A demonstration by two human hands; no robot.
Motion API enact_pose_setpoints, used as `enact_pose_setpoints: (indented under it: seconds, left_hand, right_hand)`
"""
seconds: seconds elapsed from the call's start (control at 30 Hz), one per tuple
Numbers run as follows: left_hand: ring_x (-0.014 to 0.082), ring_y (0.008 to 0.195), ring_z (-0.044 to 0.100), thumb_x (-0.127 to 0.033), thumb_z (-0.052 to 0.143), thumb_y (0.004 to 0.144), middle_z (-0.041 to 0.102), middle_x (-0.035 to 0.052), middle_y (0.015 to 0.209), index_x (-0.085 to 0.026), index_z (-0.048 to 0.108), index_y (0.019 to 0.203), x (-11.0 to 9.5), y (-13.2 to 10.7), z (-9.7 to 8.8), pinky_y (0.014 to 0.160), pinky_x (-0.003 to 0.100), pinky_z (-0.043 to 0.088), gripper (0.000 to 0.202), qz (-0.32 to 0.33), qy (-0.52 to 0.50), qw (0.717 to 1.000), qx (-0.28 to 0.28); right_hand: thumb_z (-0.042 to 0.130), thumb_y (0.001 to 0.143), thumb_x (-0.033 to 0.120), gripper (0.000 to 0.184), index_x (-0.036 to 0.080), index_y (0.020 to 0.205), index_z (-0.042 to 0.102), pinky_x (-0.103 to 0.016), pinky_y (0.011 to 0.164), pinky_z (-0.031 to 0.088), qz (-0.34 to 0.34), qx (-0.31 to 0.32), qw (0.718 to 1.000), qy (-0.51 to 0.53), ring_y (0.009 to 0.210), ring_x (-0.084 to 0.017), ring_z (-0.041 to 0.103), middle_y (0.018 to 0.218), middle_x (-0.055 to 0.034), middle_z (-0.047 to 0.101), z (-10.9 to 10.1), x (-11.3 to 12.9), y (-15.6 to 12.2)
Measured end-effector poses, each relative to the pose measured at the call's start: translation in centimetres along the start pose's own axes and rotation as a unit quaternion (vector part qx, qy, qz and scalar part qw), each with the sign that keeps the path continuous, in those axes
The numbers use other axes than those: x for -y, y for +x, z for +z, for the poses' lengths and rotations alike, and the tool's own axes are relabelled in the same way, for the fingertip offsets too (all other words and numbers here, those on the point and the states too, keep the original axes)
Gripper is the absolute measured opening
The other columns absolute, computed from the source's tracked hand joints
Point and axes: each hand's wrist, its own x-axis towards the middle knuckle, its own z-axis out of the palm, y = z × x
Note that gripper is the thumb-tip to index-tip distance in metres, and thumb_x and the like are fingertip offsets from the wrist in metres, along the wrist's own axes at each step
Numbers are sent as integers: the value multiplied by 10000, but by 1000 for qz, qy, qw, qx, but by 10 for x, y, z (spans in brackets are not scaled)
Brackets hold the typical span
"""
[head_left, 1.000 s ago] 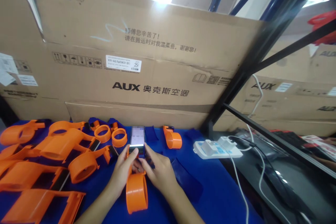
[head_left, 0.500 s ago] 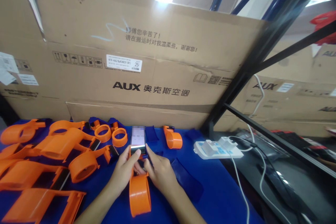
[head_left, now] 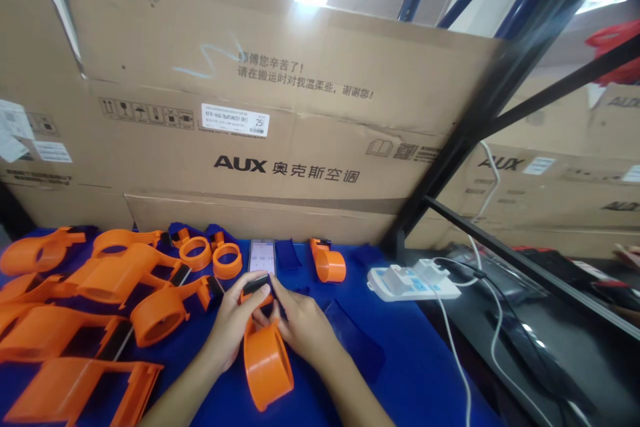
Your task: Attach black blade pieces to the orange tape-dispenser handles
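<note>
Both my hands grip one orange tape dispenser (head_left: 269, 367) over the blue tabletop. My left hand (head_left: 231, 323) is closed around the blade end, its thumb against a dark strip (head_left: 256, 283) there. From the other side my right hand (head_left: 305, 325) closes on the same end, fingertips touching it. The dispenser's round core hangs below, towards me. Some of the grip is hidden behind the fingers. Just beyond the hands lies a phone (head_left: 263, 257) with a timer on its screen.
Several orange tape dispensers (head_left: 157, 317) crowd the left of the blue table (head_left: 415, 373). Another small dispenser (head_left: 331, 265) lies beyond my right hand, near dark blue curved pieces (head_left: 355, 340). A white power strip (head_left: 413, 282) with cables sits at right. Cardboard boxes (head_left: 300, 133) stand behind.
The dispenser has tilted in my hands, its core swinging slightly right. Its serrated edge no longer shows, and more of the phone is uncovered.
</note>
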Motion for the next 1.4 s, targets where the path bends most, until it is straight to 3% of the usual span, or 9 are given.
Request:
enact_pose_setpoints:
  seconds: [0.07,0.13,0.27,0.4,0.6,0.9,1.03,1.13,1.4]
  left_hand:
    - [265,1012,730,-410,853,761,790,93,1058,-206,780,1081,-1,1,-1,863,300,563,387,21,16,1000,0]
    - [275,1091,710,-389,860,755,787,101,1126,-208,795,1061,-2,1,-1,920,304,546,362,36,32,999,1]
    - [219,734,731,-408,871,728,792,78,922,-204,794,1079,-3,1,-2,638,278,553,414,17,34,999,3]
    - [91,407,501,-458,846,758,689,-1,663,-195,763,1148,-1,0,-3,423,219,389,478,-13,39,999,17]
    - [61,407,428,-469,837,777,633,-23,647,-193,735,1193,-1,-3,-3,423,200,352,511,-15,40,999,31]
    - [82,385,464,-513,784,804,622,-26,609,-194,738,1155,-3,-1,-3,413,209,367,478,-3,32,999,19]
    - [92,389,483,-503,765,807,618,-35,610,-210,740,1130,-3,0,-4,423,219,395,436,-1,34,999,23]
    - [99,397,492,-486,747,827,619,-34,623,-215,727,1155,-2,0,-6,428,225,406,426,11,51,999,9]
    - [126,436,498,-490,755,832,550,-57,484,-227,671,1269,-4,10,-19,477,220,422,517,29,-29,997,-67]
  right_hand:
    - [502,957,169,647,133,1585,354,-297,697,598,1,-13,1000,-13,783,-219,738,982,-124,781,5,0,-1]
    - [525,930,163,620,113,1539,418,-301,679,592,9,-22,1000,-18,740,-217,723,922,-115,774,8,0,-2]
    - [526,897,129,591,91,1485,471,-296,642,578,15,-23,1000,-12,685,-206,697,853,-94,755,13,2,-4]
    - [491,909,104,594,94,1500,436,-302,634,570,3,-25,999,-28,659,-206,676,822,-83,739,16,3,-5]
    - [452,909,77,537,97,1444,502,-346,710,592,-6,-78,994,-79,731,-235,691,844,-100,715,17,-1,-4]
    - [429,1006,176,478,147,1479,495,-360,780,611,-22,-71,997,30,829,-231,724,978,-122,754,0,4,3]
    - [450,1013,244,278,201,1130,698,-298,746,570,77,-93,990,70,795,-206,711,893,-76,750,-13,2,6]
    - [393,1029,263,329,202,843,657,-244,603,482,176,-124,976,44,635,-172,649,694,-30,674,-24,-10,6]
    - [589,913,243,244,225,676,645,-231,497,280,309,-79,947,-34,520,-173,603,574,-13,639,-42,-41,0]
